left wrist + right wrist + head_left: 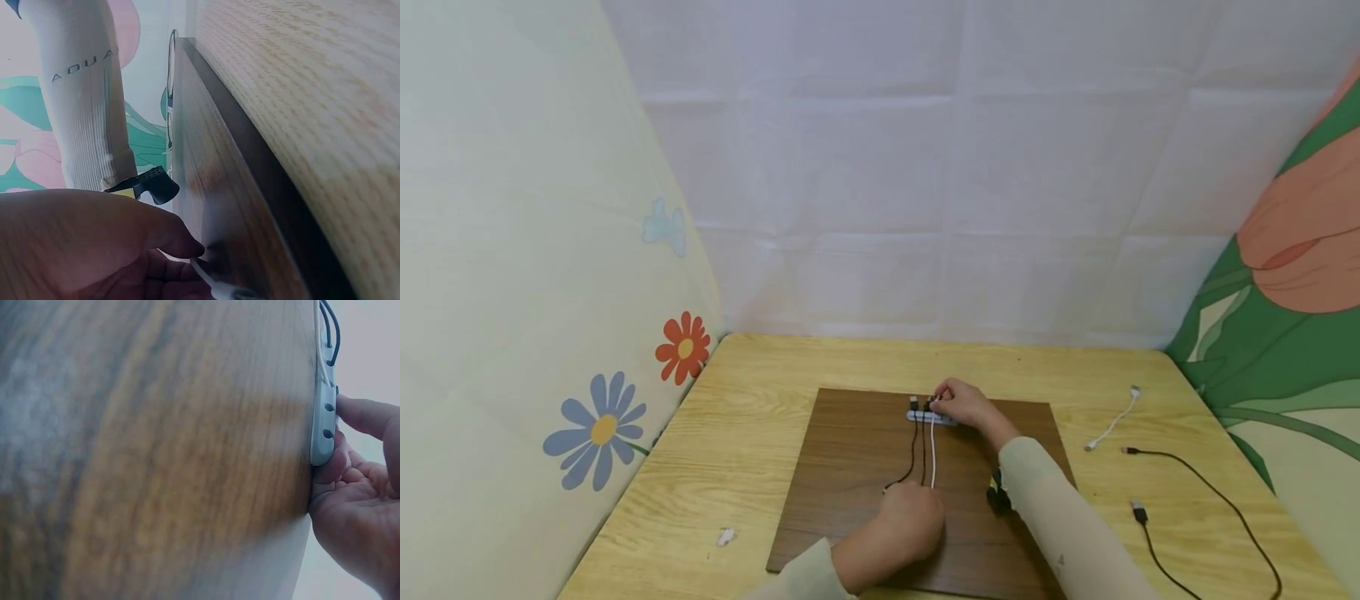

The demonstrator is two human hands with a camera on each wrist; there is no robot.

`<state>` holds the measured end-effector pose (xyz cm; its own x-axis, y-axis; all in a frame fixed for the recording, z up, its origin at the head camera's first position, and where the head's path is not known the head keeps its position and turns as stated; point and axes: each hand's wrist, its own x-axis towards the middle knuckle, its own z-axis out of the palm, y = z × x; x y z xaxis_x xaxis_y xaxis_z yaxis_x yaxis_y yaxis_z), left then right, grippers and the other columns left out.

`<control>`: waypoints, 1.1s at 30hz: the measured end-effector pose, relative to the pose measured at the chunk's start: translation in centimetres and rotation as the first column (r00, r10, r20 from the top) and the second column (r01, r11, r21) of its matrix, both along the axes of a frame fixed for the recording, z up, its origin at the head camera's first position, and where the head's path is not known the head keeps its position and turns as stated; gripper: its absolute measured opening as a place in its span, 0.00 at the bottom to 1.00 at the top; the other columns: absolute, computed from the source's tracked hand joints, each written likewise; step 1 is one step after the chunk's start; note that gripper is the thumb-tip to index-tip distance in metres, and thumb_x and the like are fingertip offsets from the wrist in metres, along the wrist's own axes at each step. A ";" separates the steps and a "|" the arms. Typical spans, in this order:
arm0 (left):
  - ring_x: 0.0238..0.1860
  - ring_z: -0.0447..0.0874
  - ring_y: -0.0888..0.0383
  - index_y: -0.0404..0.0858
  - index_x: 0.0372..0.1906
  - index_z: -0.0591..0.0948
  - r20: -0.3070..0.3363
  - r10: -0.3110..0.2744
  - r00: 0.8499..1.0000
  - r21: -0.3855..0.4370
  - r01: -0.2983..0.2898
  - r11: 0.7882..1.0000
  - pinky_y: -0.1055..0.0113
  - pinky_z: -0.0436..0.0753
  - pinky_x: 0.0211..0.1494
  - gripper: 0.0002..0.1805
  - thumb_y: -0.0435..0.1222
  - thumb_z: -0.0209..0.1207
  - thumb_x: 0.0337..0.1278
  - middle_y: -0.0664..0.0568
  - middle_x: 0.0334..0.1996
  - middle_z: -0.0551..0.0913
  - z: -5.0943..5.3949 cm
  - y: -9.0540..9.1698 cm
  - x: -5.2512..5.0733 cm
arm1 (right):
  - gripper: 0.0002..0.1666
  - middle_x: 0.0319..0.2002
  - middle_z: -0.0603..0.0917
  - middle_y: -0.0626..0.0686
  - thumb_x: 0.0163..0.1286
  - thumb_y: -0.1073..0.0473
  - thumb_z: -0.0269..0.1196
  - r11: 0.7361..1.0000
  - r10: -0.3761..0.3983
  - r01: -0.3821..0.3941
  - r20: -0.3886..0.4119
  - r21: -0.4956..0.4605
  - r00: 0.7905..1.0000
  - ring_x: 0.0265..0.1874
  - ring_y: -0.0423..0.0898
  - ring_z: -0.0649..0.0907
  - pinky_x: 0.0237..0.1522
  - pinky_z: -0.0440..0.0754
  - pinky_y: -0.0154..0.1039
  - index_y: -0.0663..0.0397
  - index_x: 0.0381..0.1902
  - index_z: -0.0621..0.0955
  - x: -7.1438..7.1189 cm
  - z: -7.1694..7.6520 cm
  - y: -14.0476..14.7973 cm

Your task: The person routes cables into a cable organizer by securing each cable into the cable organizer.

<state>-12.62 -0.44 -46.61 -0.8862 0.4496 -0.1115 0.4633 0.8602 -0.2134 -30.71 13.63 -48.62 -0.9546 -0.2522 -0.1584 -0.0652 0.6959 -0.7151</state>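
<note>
My left hand (908,518) pinches a thin white cable (933,454) over the dark-brown wooden board (838,467). Near the board's far edge, it reaches a pale slotted cable holder (323,440) carrying two black cables (339,337); my right hand's (964,405) fingers bend there, whether gripping I cannot tell.

A creased pale sheet (850,183) backs the wood-grain table (752,417); flowered panels (512,250) (cheerful, I find) flank both sides.

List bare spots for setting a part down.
Free: table left of the brown board, beyond the small white piece; board's upper left, beside the leftmost black cable. Crowded: mid-board, with cable holder, left hand and right hand; table right of the board, where loose cables lie.
</note>
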 end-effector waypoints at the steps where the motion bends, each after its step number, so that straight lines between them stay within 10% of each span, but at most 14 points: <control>1: 0.34 0.82 0.59 0.46 0.37 0.87 -0.005 0.001 1.000 0.000 -0.001 1.000 0.60 0.84 0.34 0.09 0.46 0.64 0.60 0.60 0.33 0.85 0.0 -0.1 0.1 | 0.16 0.34 0.77 0.51 0.70 0.56 0.65 1.000 -0.001 0.001 0.002 -0.002 1.000 0.32 0.46 0.75 0.33 0.72 0.38 0.59 0.51 0.79 0.0 0.0 0.0; 33: 0.27 0.81 0.59 0.45 0.26 0.85 -0.035 0.002 0.999 0.084 0.001 0.996 0.63 0.81 0.26 0.11 0.45 0.62 0.60 0.56 0.24 0.84 -0.2 -1.3 0.4 | 0.17 0.32 0.75 0.51 0.70 0.55 0.65 1.000 0.028 -0.028 -0.024 -0.002 0.999 0.30 0.46 0.74 0.33 0.71 0.38 0.61 0.51 0.79 0.0 -0.3 0.4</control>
